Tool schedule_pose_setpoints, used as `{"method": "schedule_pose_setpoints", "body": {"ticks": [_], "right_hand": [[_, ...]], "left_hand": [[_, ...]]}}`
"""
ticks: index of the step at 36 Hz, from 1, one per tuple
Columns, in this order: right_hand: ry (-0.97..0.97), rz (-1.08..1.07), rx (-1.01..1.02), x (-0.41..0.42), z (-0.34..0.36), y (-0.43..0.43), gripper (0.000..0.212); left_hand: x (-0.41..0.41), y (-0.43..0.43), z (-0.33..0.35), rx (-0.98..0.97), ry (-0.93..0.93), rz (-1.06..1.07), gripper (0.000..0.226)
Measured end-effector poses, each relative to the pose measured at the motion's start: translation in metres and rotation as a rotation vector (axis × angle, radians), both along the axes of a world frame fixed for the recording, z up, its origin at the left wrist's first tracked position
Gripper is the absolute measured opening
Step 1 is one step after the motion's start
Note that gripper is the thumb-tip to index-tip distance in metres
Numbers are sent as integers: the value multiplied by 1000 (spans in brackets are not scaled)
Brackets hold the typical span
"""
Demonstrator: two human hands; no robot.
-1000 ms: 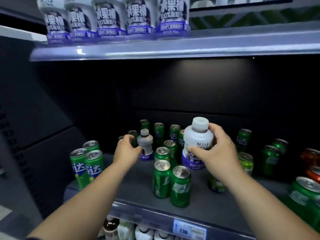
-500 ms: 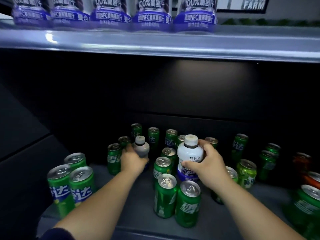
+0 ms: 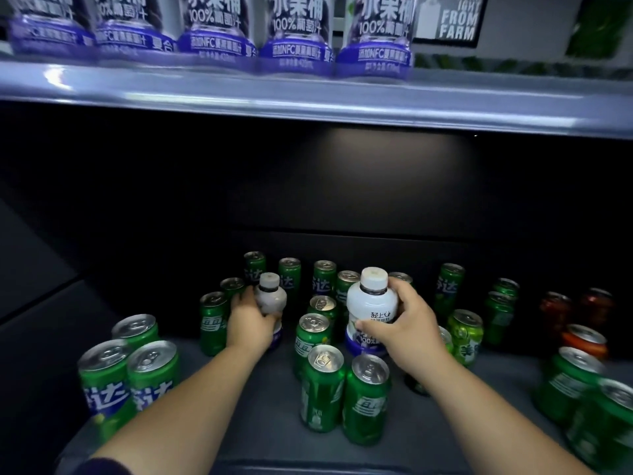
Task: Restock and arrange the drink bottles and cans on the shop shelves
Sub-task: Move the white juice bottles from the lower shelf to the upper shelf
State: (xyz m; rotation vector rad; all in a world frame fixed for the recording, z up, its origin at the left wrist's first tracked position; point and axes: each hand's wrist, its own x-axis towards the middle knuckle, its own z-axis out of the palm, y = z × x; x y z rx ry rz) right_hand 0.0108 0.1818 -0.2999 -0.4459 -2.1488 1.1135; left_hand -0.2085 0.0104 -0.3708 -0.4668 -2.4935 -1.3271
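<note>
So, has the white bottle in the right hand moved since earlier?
Yes, the white bottle has come down: its cap stood above the tops of the back-row cans, now roughly level with them. The right hand grips it.

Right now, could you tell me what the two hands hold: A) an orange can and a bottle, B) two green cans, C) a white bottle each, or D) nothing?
C: the left hand grips the farther white bottle and the right hand grips the nearer white bottle.
</note>
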Motion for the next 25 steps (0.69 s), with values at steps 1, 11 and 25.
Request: {"method": "schedule_pose_setpoints", "body": {"ticks": [1,11,25], "right_hand": [[12,3,2,3,3,0,73],[208,114,55,46,79,5,65],[399,242,150,158,180,21,53]], "left_hand": [[6,-5,6,20,32,-4,50],[106,-35,134,96,323,-11,75],[266,-9,243,204,628,-169,64]]}}
